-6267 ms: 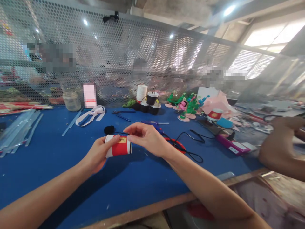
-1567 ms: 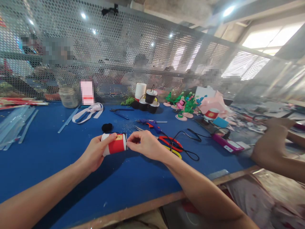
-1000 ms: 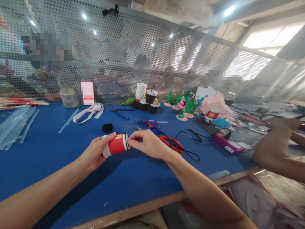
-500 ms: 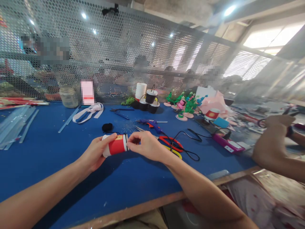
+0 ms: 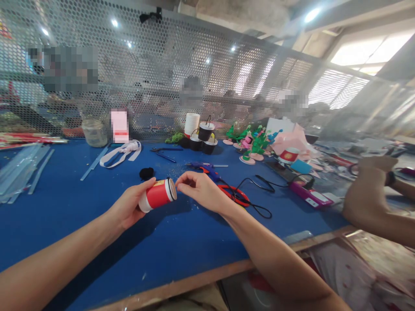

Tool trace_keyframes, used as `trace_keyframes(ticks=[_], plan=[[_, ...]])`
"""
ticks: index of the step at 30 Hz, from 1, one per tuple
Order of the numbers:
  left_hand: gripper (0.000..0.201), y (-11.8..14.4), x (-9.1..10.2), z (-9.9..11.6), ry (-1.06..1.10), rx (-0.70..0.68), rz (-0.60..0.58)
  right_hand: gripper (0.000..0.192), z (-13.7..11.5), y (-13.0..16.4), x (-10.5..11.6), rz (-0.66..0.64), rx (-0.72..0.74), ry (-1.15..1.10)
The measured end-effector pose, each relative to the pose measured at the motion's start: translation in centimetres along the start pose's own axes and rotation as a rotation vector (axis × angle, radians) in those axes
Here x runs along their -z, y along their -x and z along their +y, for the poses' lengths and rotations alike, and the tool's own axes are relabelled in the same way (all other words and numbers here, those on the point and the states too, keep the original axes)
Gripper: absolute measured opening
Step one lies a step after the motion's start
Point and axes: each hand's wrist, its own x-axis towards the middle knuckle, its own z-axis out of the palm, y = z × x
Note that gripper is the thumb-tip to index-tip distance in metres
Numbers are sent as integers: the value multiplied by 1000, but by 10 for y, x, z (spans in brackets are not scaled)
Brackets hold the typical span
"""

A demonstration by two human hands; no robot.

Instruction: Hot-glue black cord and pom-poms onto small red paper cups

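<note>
Cup (image 5: pixel 158 195) tilted | left hand (image 5: pixel 129 206): grip wrapped round it | right hand (image 5: pixel 201 190): just beside its end, grip state can't tell

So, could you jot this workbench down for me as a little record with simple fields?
Left grip: wrapped around a red-and-white cup, held tilted on its side
Right grip: fingertips close to the cup's end; contact unclear
Cup detail: black strand around it near that end
Surface: blue tabletop
Just beyond the cup: black ball
Tools: glue gun; red-handled scissors, partly hidden
Farther back: black pots; green figures
</note>
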Motion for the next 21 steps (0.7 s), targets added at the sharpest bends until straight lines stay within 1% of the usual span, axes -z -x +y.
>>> trace_keyframes(ticks=[2, 3, 5, 7, 9, 13, 15, 19, 21], plan=[[16, 0, 1, -2, -25, -60, -2, 6, 0, -2, 0, 30, -31, -62], [16, 0, 1, -3, -34, -95, -6, 10, 0, -3, 1, 31, -61, -104], [16, 0, 3, -6, -46, -170, -29, 22, -1, -4, 1, 5, -132, -195], [19, 0, 4, -8, -72, -238, -74, 27, -1, -4, 0, -43, -183, -270], [23, 0, 7, -11, -137, -292, -109, 25, -1, -3, -1, -68, -215, -341], [26, -2, 10, -12, -285, -385, -115, 22, -2, -2, -3, -56, -257, -474], [27, -2, 9, -10, -282, -370, -135, 22, -4, -1, -4, -54, -240, -485], [24, 0, 7, -4, -172, -198, -197, 20, -8, 3, -6, -78, -180, -420], [21, 1, 5, -2, -145, -154, -215, 20, -9, 4, -7, -106, -146, -378]])
